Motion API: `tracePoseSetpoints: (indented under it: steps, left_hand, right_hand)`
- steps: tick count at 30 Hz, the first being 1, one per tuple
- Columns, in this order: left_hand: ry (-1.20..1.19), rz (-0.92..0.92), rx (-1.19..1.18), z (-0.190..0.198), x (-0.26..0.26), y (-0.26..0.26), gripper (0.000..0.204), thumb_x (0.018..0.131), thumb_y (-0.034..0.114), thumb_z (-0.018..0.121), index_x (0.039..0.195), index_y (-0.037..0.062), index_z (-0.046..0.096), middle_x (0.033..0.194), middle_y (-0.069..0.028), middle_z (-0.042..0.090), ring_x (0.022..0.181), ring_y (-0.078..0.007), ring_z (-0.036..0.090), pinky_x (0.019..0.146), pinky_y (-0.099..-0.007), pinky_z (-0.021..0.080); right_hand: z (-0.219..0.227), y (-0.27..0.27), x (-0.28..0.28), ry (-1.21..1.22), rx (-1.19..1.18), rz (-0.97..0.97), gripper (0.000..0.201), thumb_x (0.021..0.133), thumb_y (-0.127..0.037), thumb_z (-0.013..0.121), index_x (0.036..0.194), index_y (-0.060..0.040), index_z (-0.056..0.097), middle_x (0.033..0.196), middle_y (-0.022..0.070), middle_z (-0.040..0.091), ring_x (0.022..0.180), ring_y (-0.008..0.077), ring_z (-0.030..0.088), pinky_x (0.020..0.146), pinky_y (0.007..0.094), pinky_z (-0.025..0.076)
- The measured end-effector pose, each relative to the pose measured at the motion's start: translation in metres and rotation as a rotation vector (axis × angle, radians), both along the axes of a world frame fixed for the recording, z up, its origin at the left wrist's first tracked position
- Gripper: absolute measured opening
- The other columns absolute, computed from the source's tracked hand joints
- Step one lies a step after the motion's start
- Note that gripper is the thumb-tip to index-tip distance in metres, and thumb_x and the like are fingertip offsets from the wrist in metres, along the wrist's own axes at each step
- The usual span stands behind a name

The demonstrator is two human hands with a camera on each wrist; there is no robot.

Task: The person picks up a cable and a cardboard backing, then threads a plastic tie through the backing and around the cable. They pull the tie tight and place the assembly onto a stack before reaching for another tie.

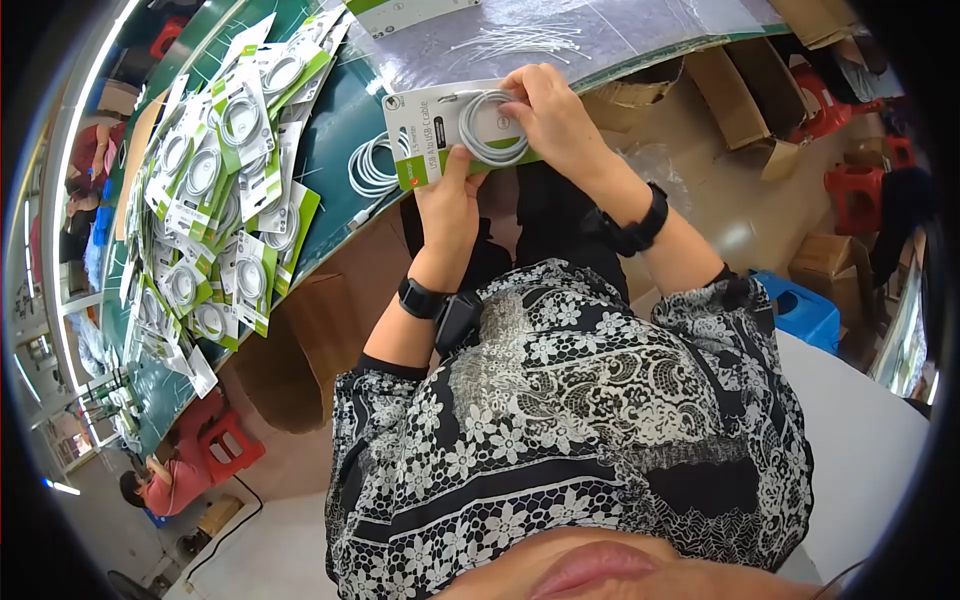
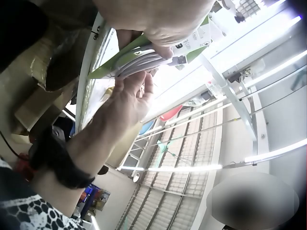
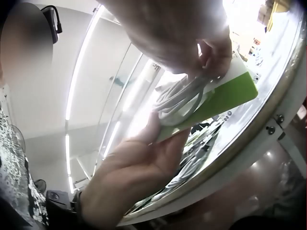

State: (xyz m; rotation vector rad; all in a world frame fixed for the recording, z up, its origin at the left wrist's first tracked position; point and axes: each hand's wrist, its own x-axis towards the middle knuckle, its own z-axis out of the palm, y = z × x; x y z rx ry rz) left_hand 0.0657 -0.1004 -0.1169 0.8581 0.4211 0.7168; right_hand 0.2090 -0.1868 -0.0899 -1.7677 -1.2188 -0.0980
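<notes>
A white and green card printed "USB A to USB-C cable" (image 1: 418, 135) is held up over the table edge, with a coiled white cable (image 1: 466, 140) on its front. My left hand (image 1: 450, 205) grips the card's lower edge, thumb on the front and fingers behind. At the card's right side, my right hand (image 1: 555, 120) pinches the cable coil, its fingertips at the loops. A metal plug (image 2: 180, 60) sticks out from the coil in the left wrist view. Beside the card on the table lies a loose white coiled cable (image 1: 370, 168).
A large heap of carded cables (image 1: 205, 190) covers the green table (image 1: 335, 150) at the left. Several thin white ties (image 1: 520, 40) lie on the table ahead. Cardboard boxes (image 1: 745, 90), red stools (image 1: 855, 195) and a blue stool (image 1: 798, 310) stand on the right.
</notes>
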Motion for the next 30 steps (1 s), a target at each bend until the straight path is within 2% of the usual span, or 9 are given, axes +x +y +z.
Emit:
tracePoseSetpoints:
  steps: [4,7,12,16,20,24,27,29,30]
  left_hand:
    - [-0.062,0.044,-0.108,-0.005,0.003,0.013,0.033,0.095,0.009,0.052,0.126,0.0041,0.045,0.116,-0.0078,0.057,0.104,-0.0202,0.059,0.087,-0.0375,0.054]
    - [-0.086,-0.001,-0.108,-0.003,0.002,0.014,0.032,0.095,0.009,0.051,0.126,0.0038,0.045,0.116,-0.0081,0.057,0.104,-0.0205,0.059,0.088,-0.0378,0.054]
    - [-0.077,-0.049,-0.171,0.007,0.005,0.011,0.031,0.095,0.009,0.052,0.125,0.0038,0.046,0.116,-0.0085,0.058,0.104,-0.0210,0.060,0.089,-0.0379,0.054]
    - [-0.085,-0.047,-0.245,0.008,0.001,0.014,0.030,0.094,0.008,0.053,0.124,0.0042,0.047,0.117,-0.0083,0.058,0.104,-0.0209,0.060,0.090,-0.0380,0.053]
    - [-0.087,-0.062,-0.320,0.008,-0.002,0.011,0.032,0.094,0.008,0.054,0.124,0.0042,0.047,0.118,-0.0084,0.057,0.105,-0.0213,0.060,0.092,-0.0388,0.052]
    - [-0.102,-0.144,-0.286,0.009,-0.009,0.011,0.033,0.094,0.007,0.054,0.126,0.0046,0.046,0.120,-0.0091,0.057,0.107,-0.0221,0.059,0.094,-0.0398,0.051]
    - [-0.079,-0.109,-0.282,0.012,-0.011,0.007,0.035,0.094,0.007,0.053,0.128,0.0050,0.044,0.122,-0.0100,0.056,0.109,-0.0238,0.058,0.096,-0.0418,0.049]
    - [-0.063,-0.085,-0.286,0.009,-0.013,0.006,0.036,0.094,0.007,0.052,0.129,0.0052,0.044,0.123,-0.0104,0.055,0.110,-0.0246,0.058,0.097,-0.0428,0.049]
    - [-0.099,-0.134,-0.319,0.008,-0.013,0.007,0.037,0.094,0.007,0.051,0.130,0.0054,0.043,0.123,-0.0108,0.055,0.111,-0.0255,0.057,0.099,-0.0438,0.047]
  right_hand:
    - [0.006,-0.002,0.001,0.009,0.082,0.038,0.036,0.077,-0.010,0.069,0.109,-0.0034,0.056,0.098,0.0116,0.055,0.089,0.0268,0.056,0.081,0.0373,0.045]
    - [0.021,-0.013,-0.010,-0.318,0.024,0.115,0.034,0.074,-0.014,0.071,0.106,-0.0081,0.061,0.096,0.0068,0.059,0.090,0.0236,0.056,0.088,0.0398,0.042]
    - [0.001,-0.007,-0.016,-0.301,-0.017,0.071,0.024,0.073,-0.012,0.070,0.096,-0.0105,0.065,0.092,0.0027,0.061,0.091,0.0221,0.056,0.094,0.0415,0.039]
    - [-0.003,-0.003,-0.015,-0.419,-0.030,0.084,0.023,0.071,-0.010,0.069,0.094,-0.0099,0.065,0.090,0.0013,0.060,0.092,0.0225,0.056,0.097,0.0420,0.039]
    - [-0.005,-0.001,-0.023,-0.326,0.029,0.120,0.021,0.071,-0.008,0.068,0.092,-0.0101,0.066,0.086,0.0014,0.059,0.092,0.0243,0.057,0.100,0.0421,0.038]
    - [-0.008,-0.004,-0.014,-0.365,0.041,0.191,0.023,0.069,-0.008,0.071,0.091,-0.0093,0.065,0.093,0.0041,0.057,0.098,0.0273,0.055,0.100,0.0418,0.039]
    - [0.004,-0.007,-0.015,-0.323,0.120,0.128,0.027,0.066,-0.007,0.074,0.091,-0.0074,0.064,0.108,0.0082,0.055,0.105,0.0313,0.050,0.098,0.0406,0.041]
    - [0.008,-0.006,-0.013,-0.277,0.114,0.153,0.027,0.065,-0.006,0.074,0.089,-0.0066,0.063,0.113,0.0091,0.054,0.107,0.0319,0.049,0.098,0.0402,0.041]
    - [0.010,-0.004,-0.012,-0.230,0.107,0.178,0.026,0.064,-0.005,0.075,0.087,-0.0058,0.062,0.118,0.0099,0.052,0.109,0.0325,0.047,0.097,0.0399,0.041]
